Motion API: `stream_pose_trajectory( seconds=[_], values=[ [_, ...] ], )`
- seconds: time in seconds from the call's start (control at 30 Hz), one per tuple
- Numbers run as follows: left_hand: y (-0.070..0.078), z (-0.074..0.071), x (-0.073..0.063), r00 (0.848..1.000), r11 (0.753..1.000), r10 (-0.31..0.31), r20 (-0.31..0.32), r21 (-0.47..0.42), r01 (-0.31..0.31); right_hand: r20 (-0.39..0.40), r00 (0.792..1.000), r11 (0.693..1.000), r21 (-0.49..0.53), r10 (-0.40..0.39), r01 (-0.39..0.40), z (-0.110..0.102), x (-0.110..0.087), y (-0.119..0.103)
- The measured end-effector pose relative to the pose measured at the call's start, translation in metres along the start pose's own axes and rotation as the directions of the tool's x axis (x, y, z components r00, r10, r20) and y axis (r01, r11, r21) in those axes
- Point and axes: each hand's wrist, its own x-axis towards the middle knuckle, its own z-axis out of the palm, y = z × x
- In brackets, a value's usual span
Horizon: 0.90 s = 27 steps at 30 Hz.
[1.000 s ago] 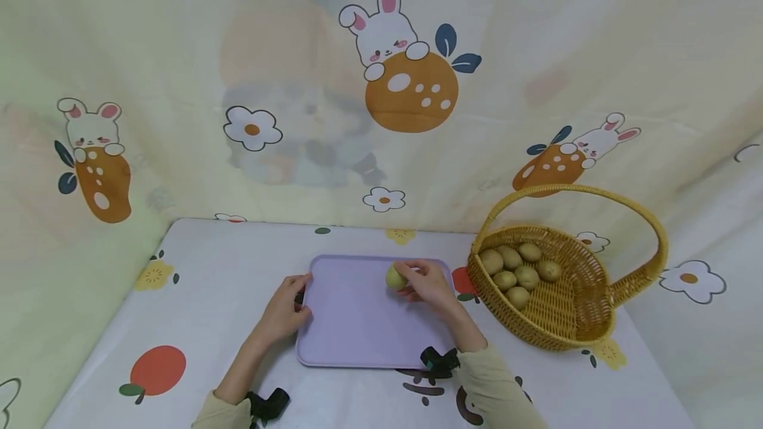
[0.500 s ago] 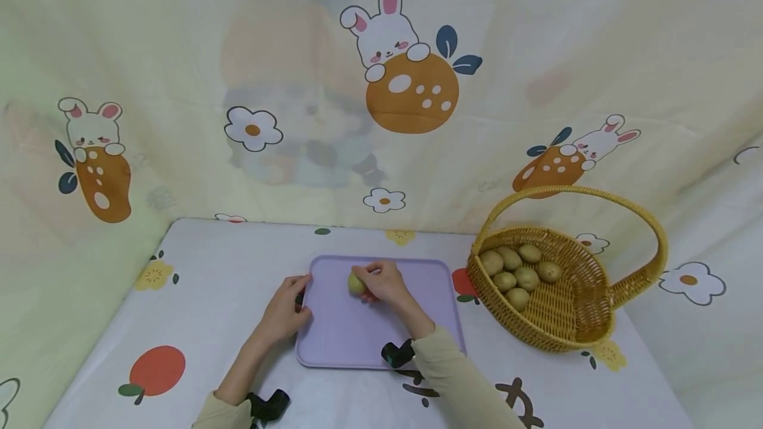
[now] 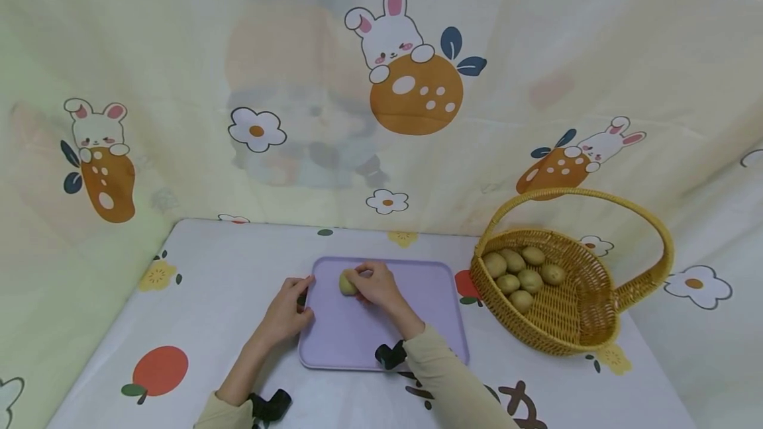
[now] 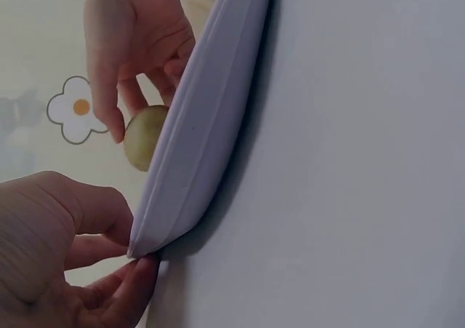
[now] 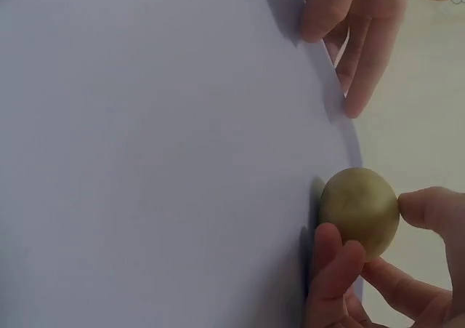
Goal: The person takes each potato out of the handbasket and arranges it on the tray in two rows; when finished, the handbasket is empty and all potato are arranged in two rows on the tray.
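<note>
My right hand (image 3: 379, 286) pinches a round yellow-green potato (image 3: 346, 283) between thumb and fingers, over the upper left part of a lilac tray (image 3: 334, 343). In the right wrist view the potato (image 5: 360, 213) sits low against the tray surface, fingertips on its near side and the thumb opposite. My left hand (image 3: 286, 311) holds the tray's left edge. In the left wrist view its fingertips (image 4: 142, 270) are at the tray's rim, some above and some below it.
To the tray's right stands a wicker basket (image 3: 566, 313) with a tall handle (image 3: 663, 243); several potatoes (image 3: 529, 281) lie in its left side. A printed cloth (image 3: 238, 250) covers the table, and a printed curtain (image 3: 310, 171) hangs behind it.
My right hand has carried the potato leftward across the tray, from its right side to the upper left. My left hand has stayed on the tray's left edge.
</note>
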Motion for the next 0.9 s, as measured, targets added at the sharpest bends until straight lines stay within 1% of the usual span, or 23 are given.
stream_pose_trajectory(
  seconds=[0.17, 0.23, 0.33, 0.47, 0.57, 0.67, 0.8, 0.9],
  values=[
    [0.0013, -0.0005, 0.0001, 1.0, 1.0, 0.0, -0.002, 0.011, 0.0, 0.02, 1.0, 1.0, -0.015, 0.022, -0.021, -0.0018, 0.0024, 0.0015],
    [0.0018, -0.0005, 0.0, 1.0, 1.0, -0.01, 0.0, 0.014, 0.01, 0.024, 0.999, 1.0, -0.017, 0.025, -0.025, -0.0024, 0.0026, 0.0017],
    [0.0027, -0.0006, -0.0003, 1.0, 1.0, -0.023, 0.002, 0.013, 0.023, 0.016, 1.0, 0.999, -0.028, 0.022, -0.022, -0.003, 0.0021, 0.001],
    [0.0039, -0.0008, -0.0008, 0.999, 0.999, -0.044, 0.007, 0.007, 0.044, 0.001, 1.0, 1.0, -0.002, 0.024, -0.024, -0.0022, 0.0001, -0.0007],
    [0.0044, -0.0015, -0.0012, 0.999, 0.999, -0.036, 0.0, 0.013, 0.036, -0.018, 0.999, 0.998, 0.045, 0.041, -0.04, -0.0003, -0.001, -0.0014],
    [0.0051, -0.0019, -0.0013, 1.0, 1.0, -0.026, -0.008, 0.018, 0.026, -0.038, 0.998, 0.997, 0.063, 0.055, -0.053, 0.0012, -0.0018, -0.0016],
    [0.006, -0.0014, -0.0009, 1.0, 1.0, -0.026, -0.005, 0.013, 0.027, -0.048, 0.997, 0.998, 0.045, 0.053, -0.051, -0.001, -0.0037, -0.0021],
    [0.0056, -0.0014, -0.0012, 1.0, 0.999, -0.03, -0.004, 0.014, 0.03, -0.039, 0.998, 0.998, 0.024, 0.056, -0.055, -0.0043, -0.0036, -0.0016]
  ],
)
